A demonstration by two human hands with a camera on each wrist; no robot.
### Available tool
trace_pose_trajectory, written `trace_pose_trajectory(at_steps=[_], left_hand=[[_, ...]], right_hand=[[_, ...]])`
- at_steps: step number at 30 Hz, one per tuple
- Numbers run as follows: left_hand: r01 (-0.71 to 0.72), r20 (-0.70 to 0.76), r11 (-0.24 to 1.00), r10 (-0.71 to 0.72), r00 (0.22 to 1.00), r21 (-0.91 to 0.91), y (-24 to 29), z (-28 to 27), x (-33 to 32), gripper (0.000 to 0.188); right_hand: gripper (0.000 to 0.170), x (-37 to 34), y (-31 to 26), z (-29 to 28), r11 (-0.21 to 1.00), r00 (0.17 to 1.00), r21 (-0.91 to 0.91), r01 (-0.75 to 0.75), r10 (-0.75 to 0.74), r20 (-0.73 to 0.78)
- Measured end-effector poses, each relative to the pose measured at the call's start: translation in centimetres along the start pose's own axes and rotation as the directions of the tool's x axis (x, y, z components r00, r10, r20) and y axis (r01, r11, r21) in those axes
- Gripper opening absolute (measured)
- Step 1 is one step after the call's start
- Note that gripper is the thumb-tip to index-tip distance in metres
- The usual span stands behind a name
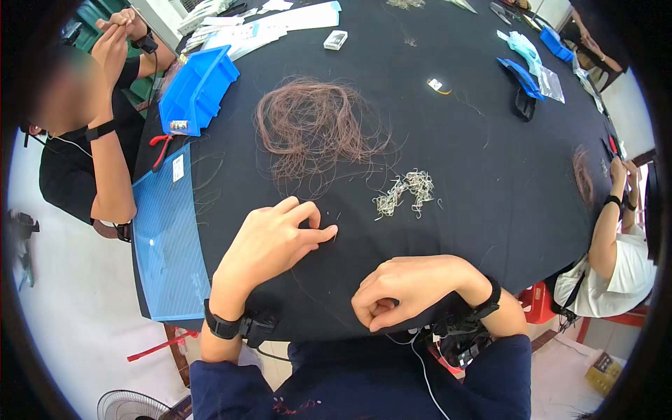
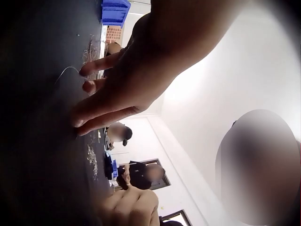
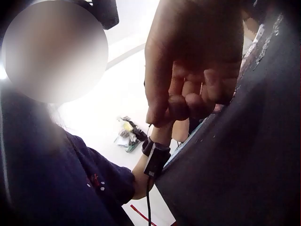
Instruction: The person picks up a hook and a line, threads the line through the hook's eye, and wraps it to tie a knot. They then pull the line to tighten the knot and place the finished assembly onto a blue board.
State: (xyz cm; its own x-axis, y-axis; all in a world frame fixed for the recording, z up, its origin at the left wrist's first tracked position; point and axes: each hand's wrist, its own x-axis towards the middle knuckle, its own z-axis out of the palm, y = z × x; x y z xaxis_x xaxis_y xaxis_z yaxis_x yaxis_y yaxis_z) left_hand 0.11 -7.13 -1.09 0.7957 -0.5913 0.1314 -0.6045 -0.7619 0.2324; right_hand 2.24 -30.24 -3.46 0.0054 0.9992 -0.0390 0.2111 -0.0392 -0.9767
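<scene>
My left hand reaches over the dark cloth, its thumb and index fingertips pinching a thin line. In the left wrist view a pale curved strand shows by its other fingertips. Close to the table's near edge, my right hand has curled fingers. Its thumb and index tips meet in the right wrist view, with a short fine line poking out below. A heap of small metal fishing hooks lies beyond the hands. Farther back spreads a loose tangle of brownish line.
To the left are a translucent blue folder, red-handled pliers and a blue bin. Papers and a small clear box lie at the back. People sit at both sides; a blue pouch lies back right.
</scene>
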Motion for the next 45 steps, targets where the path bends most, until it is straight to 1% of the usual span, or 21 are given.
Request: trace_pose_trajectory(at_steps=[2, 5, 6, 7, 8, 9, 10, 11, 14, 16, 19, 24, 31, 33, 34, 36, 39, 40, 43, 44, 45], left_hand=[[-0.016, -0.029, 0.999, 0.016, 0.999, -0.028, 0.0, 0.1, 0.1, 0.019], [0.030, -0.168, 0.996, -0.044, 0.985, -0.082, -0.4, 0.6, 0.3, 0.017], [0.051, -0.190, 0.987, -0.080, 0.979, -0.156, -0.2, 0.5, 0.3, 0.015], [0.070, -0.208, 0.971, -0.119, 0.971, -0.228, 0.1, 0.2, 0.4, 0.013], [0.087, -0.224, 0.950, -0.158, 0.962, -0.300, 0.4, 0.0, 0.4, 0.013], [0.110, -0.178, 0.920, -0.188, 0.966, -0.375, 0.6, -0.3, 0.4, 0.012], [0.137, -0.130, 0.884, -0.216, 0.968, -0.447, 0.7, -0.6, 0.3, 0.012], [0.165, -0.080, 0.841, -0.239, 0.968, -0.515, 0.8, -0.8, 0.1, 0.012], [0.188, 0.060, 0.743, -0.196, 0.979, -0.643, 0.8, -0.6, 0.1, 0.012], [0.163, 0.084, 0.700, -0.146, 0.986, -0.696, 0.9, -0.2, 0.2, 0.012], [0.154, 0.114, 0.653, -0.103, 0.988, -0.741, 0.9, 0.0, 0.2, 0.014], [0.119, 0.117, 0.615, -0.043, 0.992, -0.779, 0.6, 0.5, 0.2, 0.016], [0.169, 0.206, 0.596, -0.005, 0.978, -0.785, 0.6, 0.2, 0.4, 0.021], [0.178, 0.223, 0.568, 0.010, 0.975, -0.804, 0.5, 0.3, 0.4, 0.019], [0.142, 0.178, 0.532, 0.017, 0.984, -0.835, 0.5, 0.5, 0.3, 0.018], [0.065, 0.086, 0.456, 0.026, 0.996, -0.888, 0.3, 1.5, 0.2, 0.021], [0.063, 0.056, 0.197, -0.044, 0.997, -0.978, 1.1, 2.5, 0.0, 0.038], [0.100, 0.098, 0.118, -0.023, 0.995, -0.988, 1.4, 2.7, 0.1, 0.047], [0.290, 0.300, -0.089, -0.133, 0.945, -0.953, 2.6, 1.1, 0.6, 0.044], [0.282, 0.289, -0.066, -0.198, 0.937, -0.957, 2.7, 1.8, 0.5, 0.039], [0.253, 0.233, 0.057, -0.238, 0.943, -0.966, 2.9, 2.4, 0.5, 0.036]], right_hand=[[0.009, 0.1, -0.1, -0.2, 1.000, 0.998, -0.009, 0.019, -0.019, -0.053], [0.005, 0.4, -0.9, -0.5, 0.994, 0.950, 0.002, 0.110, -0.105, -0.293], [0.005, 0.4, -1.1, -0.5, 0.996, 0.925, -0.005, 0.084, -0.080, -0.371], [0.006, 0.4, -1.5, -0.7, 0.999, 0.895, -0.046, 0.015, -0.034, -0.445], [0.008, 0.5, -1.5, -0.7, 0.987, 0.840, -0.161, -0.012, -0.078, -0.537], [0.011, 0.6, -1.3, -0.6, 0.962, 0.776, -0.269, -0.051, -0.131, -0.617], [0.012, 0.8, -0.9, -0.8, 0.922, 0.719, -0.386, -0.038, -0.243, -0.651], [0.014, 0.8, -0.9, -0.9, 0.912, 0.697, -0.409, -0.029, -0.275, -0.662], [0.015, 0.7, -1.1, -1.0, 0.905, 0.662, -0.426, -0.006, -0.316, -0.680], [0.016, 0.7, -1.5, -1.0, 0.908, 0.656, -0.418, -0.016, -0.306, -0.690], [0.017, 0.6, -1.1, -1.1, 0.915, 0.644, -0.400, 0.044, -0.332, -0.689], [0.018, 0.6, -1.2, -1.2, 0.906, 0.663, -0.419, 0.056, -0.348, -0.663], [0.019, 0.7, -1.2, -0.9, 0.911, 0.701, -0.406, 0.074, -0.337, -0.629], [0.019, 0.5, -1.8, -0.9, 0.930, 0.729, -0.367, 0.034, -0.274, -0.627], [0.019, 0.4, -2.0, -0.9, 0.937, 0.742, -0.348, 0.013, -0.243, -0.625], [0.018, 0.5, -1.9, -0.9, 0.930, 0.707, -0.367, 0.008, -0.265, -0.656], [0.015, 0.6, -1.7, -0.9, 0.939, 0.640, -0.345, -0.001, -0.264, -0.722], [0.014, 0.6, -1.7, -1.0, 0.944, 0.614, -0.329, -0.002, -0.258, -0.746], [0.011, 0.5, -1.4, -1.0, 0.955, 0.545, -0.286, -0.074, -0.201, -0.814], [0.009, 0.5, -0.8, -0.9, 0.970, 0.512, -0.234, -0.059, -0.172, -0.841], [0.008, 0.5, -0.6, -0.9, 0.972, 0.488, -0.223, -0.070, -0.162, -0.858]])
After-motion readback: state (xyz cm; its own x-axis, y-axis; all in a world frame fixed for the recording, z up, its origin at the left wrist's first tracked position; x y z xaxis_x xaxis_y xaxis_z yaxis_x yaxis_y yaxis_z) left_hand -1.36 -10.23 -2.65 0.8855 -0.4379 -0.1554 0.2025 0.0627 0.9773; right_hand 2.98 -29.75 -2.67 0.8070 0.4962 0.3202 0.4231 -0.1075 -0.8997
